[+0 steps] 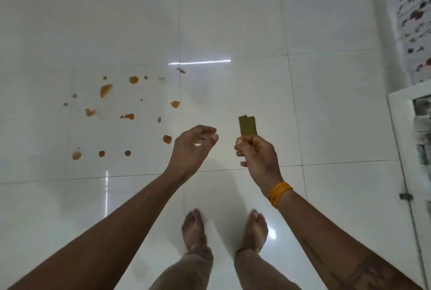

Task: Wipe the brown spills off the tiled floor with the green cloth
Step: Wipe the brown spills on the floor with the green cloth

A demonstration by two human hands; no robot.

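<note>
Gripping green cloth (247, 126): right hand (255, 153) | left hand (193, 147) released | brown spills (106, 90) unwiped

We read this as a home interior: glossy white tiled floor (233, 21), bare feet (194, 229) on it, floral-patterned wall (412, 10) rising at the floor's right edge.

We find the tiled floor (233, 21) open ahead and to the left. Nothing stands between our left hand (194, 147) and the brown spills (112, 112), which lie scattered flat over one tile to the left. Our bare feet (224, 229) stand below the hands, well apart from the stains. On the right, a white cabinet edge (396, 126) and a patterned wall (412, 10) close off that side.
</note>
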